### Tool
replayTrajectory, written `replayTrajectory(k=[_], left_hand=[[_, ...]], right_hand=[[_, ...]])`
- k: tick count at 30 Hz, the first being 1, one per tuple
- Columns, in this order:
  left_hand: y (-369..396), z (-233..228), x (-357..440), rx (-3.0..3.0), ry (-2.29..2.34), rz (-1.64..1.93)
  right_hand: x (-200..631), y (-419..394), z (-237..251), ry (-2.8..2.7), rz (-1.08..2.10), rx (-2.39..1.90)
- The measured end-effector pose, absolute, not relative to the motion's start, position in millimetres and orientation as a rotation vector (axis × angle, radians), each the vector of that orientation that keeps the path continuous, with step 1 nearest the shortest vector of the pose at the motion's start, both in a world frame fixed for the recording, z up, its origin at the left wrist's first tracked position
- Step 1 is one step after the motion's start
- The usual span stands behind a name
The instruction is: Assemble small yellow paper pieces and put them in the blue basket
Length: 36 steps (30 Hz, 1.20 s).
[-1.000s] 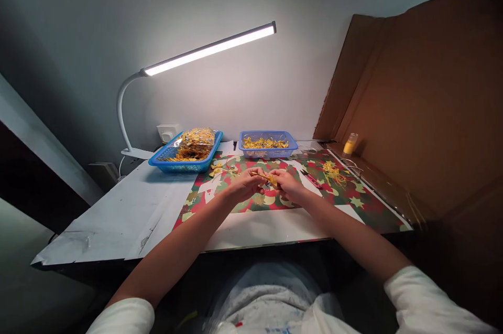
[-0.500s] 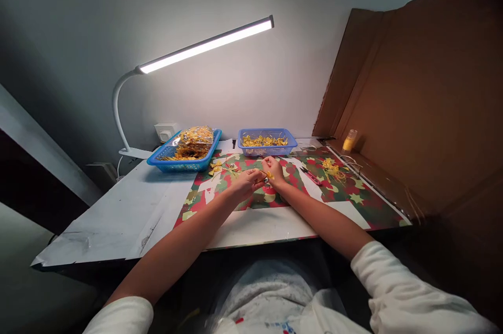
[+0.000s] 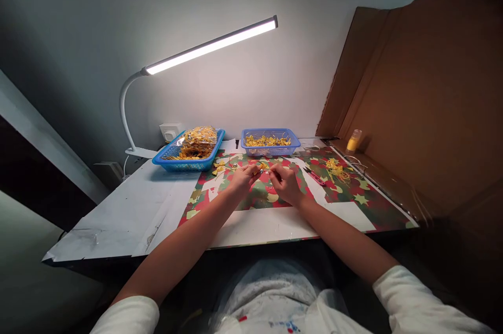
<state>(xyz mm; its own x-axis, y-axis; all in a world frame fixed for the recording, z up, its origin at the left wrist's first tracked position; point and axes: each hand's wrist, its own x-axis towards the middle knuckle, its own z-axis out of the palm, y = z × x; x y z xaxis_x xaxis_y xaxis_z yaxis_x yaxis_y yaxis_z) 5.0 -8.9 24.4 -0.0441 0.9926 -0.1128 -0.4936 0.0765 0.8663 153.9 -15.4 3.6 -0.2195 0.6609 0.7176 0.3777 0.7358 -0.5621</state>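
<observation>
My left hand is closed in a pinch on a small yellow ribbon bow, which has a shiny silvery bit, perhaps a bell, at its lower side. Just right of the bow, my right hand has its fingertips pressed together; what they pinch is too small to make out. Left of my hands, more yellow bows with thin cord lie on the patterned sheet. Pink-handled thread snips rest to the right, beside a heap of yellow cord scraps.
Behind my hands stands a blue-violet basket of yellow bows. A blue tray at the left holds a plastic bag and more yellow pieces. A lamp hangs over the table. Cardboard walls the right side, near a small yellow bottle.
My right hand has drawn back to the right, away from the bow, and its fingers have curled into a pinch. The left hand keeps its hold. The whole view has shifted slightly.
</observation>
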Motion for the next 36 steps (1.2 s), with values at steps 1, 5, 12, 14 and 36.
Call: replayTrajectory(k=[1,5,12,14,36], left_hand=[[-8.5,23.7,4.8,0.723,0.915,1.389],[-6.1,19.7,3.6,0.746,0.896,1.373],[-5.8,19.8,3.6,0.733,0.901,1.371],[-6.0,21.1,3.7,0.715,0.92,1.368],[-8.3,21.4,5.7,0.718,0.939,1.327]], right_hand=[[153.5,-14.6,3.3,-1.861,0.314,-0.8],[155.1,-11.5,2.5,-1.939,0.29,-0.796],[159.0,-9.2,-0.5,-1.987,0.242,-0.8],[159.1,-8.4,-1.5,-1.988,0.23,-0.797],[157.6,-9.3,-0.9,-1.965,0.278,-0.841]])
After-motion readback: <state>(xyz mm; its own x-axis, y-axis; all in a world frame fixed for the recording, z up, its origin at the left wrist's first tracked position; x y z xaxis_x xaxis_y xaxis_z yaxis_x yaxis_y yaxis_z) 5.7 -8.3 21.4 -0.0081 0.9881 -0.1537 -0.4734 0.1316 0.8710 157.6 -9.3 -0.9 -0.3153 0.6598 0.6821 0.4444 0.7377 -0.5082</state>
